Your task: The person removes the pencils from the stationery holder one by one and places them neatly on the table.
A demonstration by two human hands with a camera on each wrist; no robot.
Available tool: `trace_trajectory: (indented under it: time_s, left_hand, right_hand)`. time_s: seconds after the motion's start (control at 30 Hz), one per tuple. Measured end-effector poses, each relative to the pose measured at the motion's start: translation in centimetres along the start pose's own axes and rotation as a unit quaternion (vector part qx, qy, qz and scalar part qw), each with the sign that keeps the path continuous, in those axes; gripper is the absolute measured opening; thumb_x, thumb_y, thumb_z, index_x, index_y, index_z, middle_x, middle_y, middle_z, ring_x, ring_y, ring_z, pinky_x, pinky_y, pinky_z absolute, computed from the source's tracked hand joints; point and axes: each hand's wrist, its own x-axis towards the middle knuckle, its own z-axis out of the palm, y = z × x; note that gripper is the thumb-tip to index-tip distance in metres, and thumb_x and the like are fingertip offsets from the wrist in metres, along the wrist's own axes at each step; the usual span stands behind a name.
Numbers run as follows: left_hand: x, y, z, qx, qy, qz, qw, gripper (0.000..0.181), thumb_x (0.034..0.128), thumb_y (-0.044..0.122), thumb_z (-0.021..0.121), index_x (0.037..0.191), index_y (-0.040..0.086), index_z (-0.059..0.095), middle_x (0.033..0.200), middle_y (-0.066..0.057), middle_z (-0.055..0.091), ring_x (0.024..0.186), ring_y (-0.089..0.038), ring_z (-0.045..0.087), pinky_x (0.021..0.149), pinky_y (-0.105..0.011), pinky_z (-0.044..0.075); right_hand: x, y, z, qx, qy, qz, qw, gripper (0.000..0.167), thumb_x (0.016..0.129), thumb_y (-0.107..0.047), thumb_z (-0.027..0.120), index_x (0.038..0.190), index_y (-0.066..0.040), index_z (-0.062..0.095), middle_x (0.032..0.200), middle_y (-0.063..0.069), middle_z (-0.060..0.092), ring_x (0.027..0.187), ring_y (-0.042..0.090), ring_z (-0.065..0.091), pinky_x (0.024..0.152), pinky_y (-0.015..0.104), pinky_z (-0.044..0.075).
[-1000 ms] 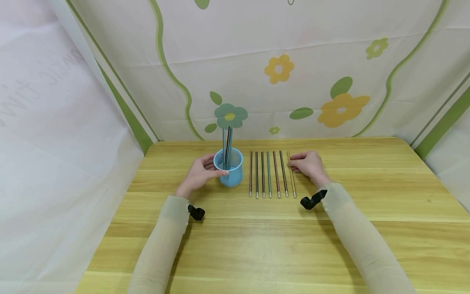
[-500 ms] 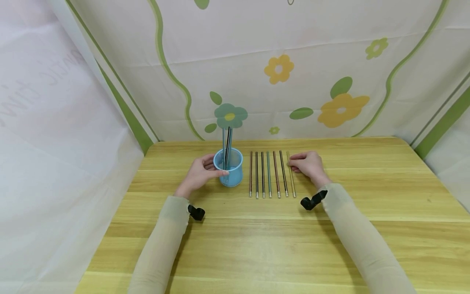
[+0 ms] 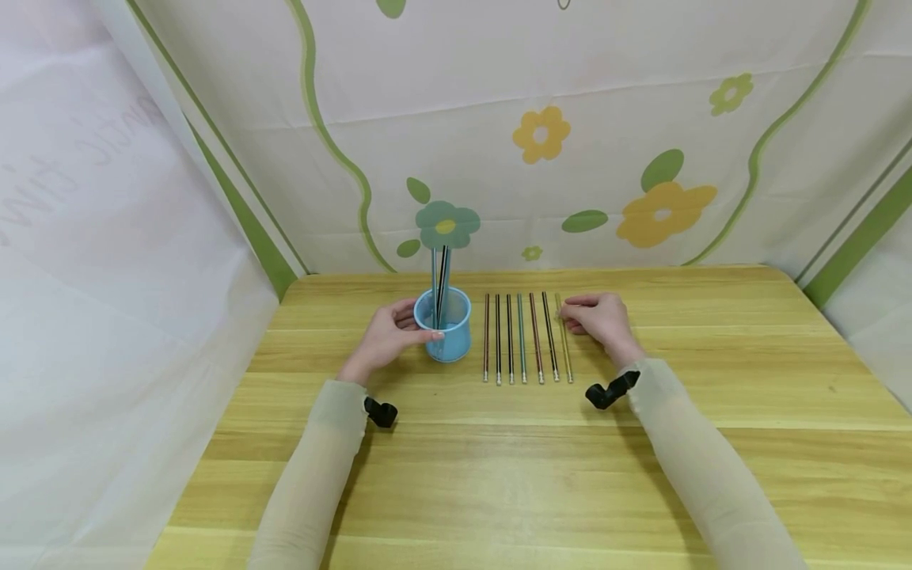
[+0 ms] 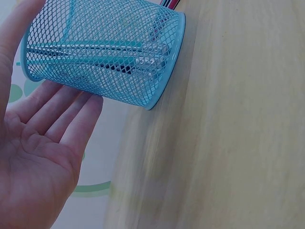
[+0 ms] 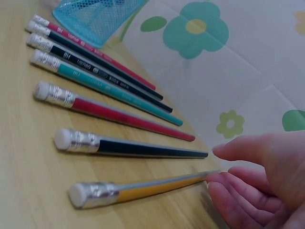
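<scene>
My left hand (image 3: 381, 340) holds a light blue mesh pencil cup (image 3: 449, 346) upright on the table, thumb at its front and fingers behind it. Several pencils (image 4: 114, 59) stand in the cup, eraser ends down. To its right, several more pencils lie in a near-parallel row, erasers toward me. They are red, black and green, with a yellow pencil (image 5: 157, 187) at the right end. My right hand (image 3: 600, 321) is at the far end of the yellow pencil. Its thumb is lifted apart from the fingers, which lie beside the tip; whether they touch it I cannot tell.
The wooden table (image 3: 499, 475) ends at a white cloth backdrop (image 3: 456, 95) with flower prints. Another white cloth (image 3: 107, 317) hangs on the left. A black wrist mount (image 3: 381, 412) sits on the left cuff, and a similar black mount (image 3: 611, 389) is on the right.
The yellow pencil has shifted slightly left toward the row. My right thumb and fingers have come away from it a little, the hand moving slightly right. The left hand and cup stay put.
</scene>
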Motion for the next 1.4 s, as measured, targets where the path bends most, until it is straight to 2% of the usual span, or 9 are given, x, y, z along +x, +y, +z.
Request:
trace_trajectory:
  time_s: [0.2, 0.43, 0.53, 0.67, 1.0, 1.2, 1.4]
  left_hand:
    - [0.0, 0.0, 0.0, 0.0, 0.003, -0.003, 1.0, 0.074, 0.0801, 0.024, 0.09, 0.143, 0.005, 0.055, 0.133, -0.009, 0.063, 0.121, -0.025, 0.061, 0.102, -0.034, 0.051]
    - [0.2, 0.0, 0.0, 0.003, 0.002, -0.002, 1.0, 0.073, 0.0808, 0.023, 0.09, 0.142, 0.005, 0.055, 0.132, -0.008, 0.063, 0.12, -0.023, 0.062, 0.102, -0.034, 0.051]
    - [0.2, 0.0, 0.0, 0.003, 0.002, -0.003, 1.0, 0.073, 0.081, 0.022, 0.09, 0.143, 0.005, 0.055, 0.132, -0.008, 0.063, 0.119, -0.022, 0.062, 0.101, -0.034, 0.051]
    - [0.2, 0.0, 0.0, 0.002, 0.001, -0.002, 1.0, 0.072, 0.0814, 0.021, 0.089, 0.143, 0.004, 0.055, 0.132, -0.009, 0.063, 0.119, -0.023, 0.062, 0.101, -0.034, 0.052]
    - [0.1, 0.0, 0.1, -0.004, -0.001, 0.002, 1.0, 0.07, 0.0812, 0.02, 0.09, 0.141, 0.004, 0.056, 0.131, -0.009, 0.064, 0.12, -0.024, 0.062, 0.101, -0.034, 0.051]
    - [-0.1, 0.1, 0.0, -0.007, -0.003, 0.007, 0.9999, 0.073, 0.0808, 0.021, 0.09, 0.142, 0.003, 0.055, 0.133, -0.012, 0.063, 0.121, -0.027, 0.061, 0.102, -0.035, 0.051]
    - [-0.1, 0.0, 0.1, -0.005, 0.001, 0.009, 0.9999, 0.072, 0.0808, 0.021, 0.09, 0.142, 0.003, 0.056, 0.133, -0.01, 0.063, 0.12, -0.025, 0.062, 0.102, -0.034, 0.051]
  right_hand:
    - [-0.2, -1.1, 0.1, 0.022, 0.007, -0.023, 0.9995, 0.053, 0.092, -0.026, 0.08, 0.133, 0.002, 0.065, 0.128, 0.02, 0.065, 0.101, 0.031, 0.071, 0.087, 0.036, 0.059]
    - [-0.5, -2.9, 1.1, 0.069, -0.008, -0.041, 0.9967, 0.06, 0.09, -0.03, 0.082, 0.136, 0.003, 0.062, 0.129, 0.02, 0.065, 0.115, 0.037, 0.065, 0.097, 0.042, 0.054]
    - [-0.6, -3.8, 1.9, 0.092, -0.011, -0.046, 0.9946, 0.058, 0.089, -0.028, 0.083, 0.134, 0.004, 0.063, 0.128, 0.02, 0.065, 0.115, 0.037, 0.065, 0.099, 0.044, 0.054]
    - [-1.1, -4.8, 3.1, 0.098, -0.021, -0.056, 0.9934, 0.056, 0.089, -0.03, 0.083, 0.133, 0.0, 0.066, 0.13, 0.018, 0.065, 0.115, 0.033, 0.066, 0.101, 0.045, 0.052]
    - [-2.3, -6.5, 6.4, 0.104, -0.04, -0.084, 0.9902, 0.051, 0.09, -0.03, 0.082, 0.132, -0.005, 0.068, 0.13, 0.012, 0.067, 0.112, 0.025, 0.067, 0.097, 0.037, 0.054]
    - [-2.7, -7.1, 8.4, 0.093, -0.05, -0.099, 0.9894, 0.049, 0.088, -0.034, 0.083, 0.129, -0.01, 0.071, 0.126, 0.005, 0.069, 0.117, 0.02, 0.063, 0.104, 0.039, 0.049]
    - [-2.9, -7.8, 10.5, 0.087, -0.054, -0.107, 0.9889, 0.041, 0.089, -0.031, 0.083, 0.125, -0.013, 0.073, 0.118, 0.001, 0.073, 0.114, 0.017, 0.064, 0.107, 0.039, 0.045]
